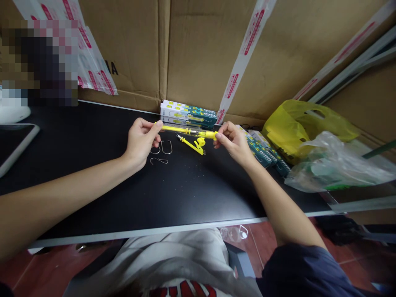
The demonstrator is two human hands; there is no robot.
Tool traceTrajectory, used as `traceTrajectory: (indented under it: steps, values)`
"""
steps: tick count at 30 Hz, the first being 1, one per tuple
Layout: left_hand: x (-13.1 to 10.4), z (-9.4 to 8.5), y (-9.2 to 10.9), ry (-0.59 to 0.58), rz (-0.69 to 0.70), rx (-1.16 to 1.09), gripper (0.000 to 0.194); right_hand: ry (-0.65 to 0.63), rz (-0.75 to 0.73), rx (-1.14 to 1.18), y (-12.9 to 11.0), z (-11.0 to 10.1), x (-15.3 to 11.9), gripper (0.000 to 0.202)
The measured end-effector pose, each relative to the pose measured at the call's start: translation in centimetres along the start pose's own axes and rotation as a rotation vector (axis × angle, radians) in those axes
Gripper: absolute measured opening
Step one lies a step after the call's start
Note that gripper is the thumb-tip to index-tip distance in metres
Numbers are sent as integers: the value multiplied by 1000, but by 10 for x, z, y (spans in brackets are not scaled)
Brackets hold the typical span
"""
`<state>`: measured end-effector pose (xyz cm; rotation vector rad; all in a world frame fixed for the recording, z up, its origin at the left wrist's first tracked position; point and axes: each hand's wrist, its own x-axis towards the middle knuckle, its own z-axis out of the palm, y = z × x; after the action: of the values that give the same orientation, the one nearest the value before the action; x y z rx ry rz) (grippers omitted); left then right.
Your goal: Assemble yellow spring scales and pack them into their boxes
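Observation:
Stretched level between my two hands is a slim yellow pen-like tool (pixel 177 129) with a metal and clear-looking middle section. The fingers of my left hand (pixel 142 138) are closed on its left end. My right hand (pixel 231 142) pinches the right end, near a yellow piece. Below it on the black table lie a second yellow tool (pixel 192 145) with a metal tip and a small round yellow part (pixel 201 142). Several bent wire hooks (pixel 167 147) rest below my left hand, partly hidden by its fingers.
Printed boxes (pixel 188 114) showing a yellow tool stand at the back against cardboard. More boxes (pixel 262 150) lie at the right, beside a yellow plastic bag (pixel 287 128) and a clear bag (pixel 337 161). A tablet-like device (pixel 18 144) sits far left. The table's front edge (pixel 173 229) is near my lap.

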<state>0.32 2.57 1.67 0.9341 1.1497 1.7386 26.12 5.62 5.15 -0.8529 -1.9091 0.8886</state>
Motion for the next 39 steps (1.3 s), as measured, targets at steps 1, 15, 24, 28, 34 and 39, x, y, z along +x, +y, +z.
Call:
traceTrajectory:
  steps: [1,15,24,28,34,39]
  values:
    - [0,0,0,-1,1,2,30,-4,2,14,0,0,0,34]
    - [0,0,1,-38,-2,-33,32,39,-26,23,-6,0,0,41]
    - [-2,0,3,-14,8,-21,35,110,-28,-4,-1,5,0,41]
    - [-1,-1,1,-24,38,-2,35,115,-34,4,0,5,0,40]
    - [0,-3,-2,-28,97,14,36,85,-32,53,0,6,0,39]
    - [1,-3,-4,-18,105,24,38,94,-33,14,1,6,0,39]
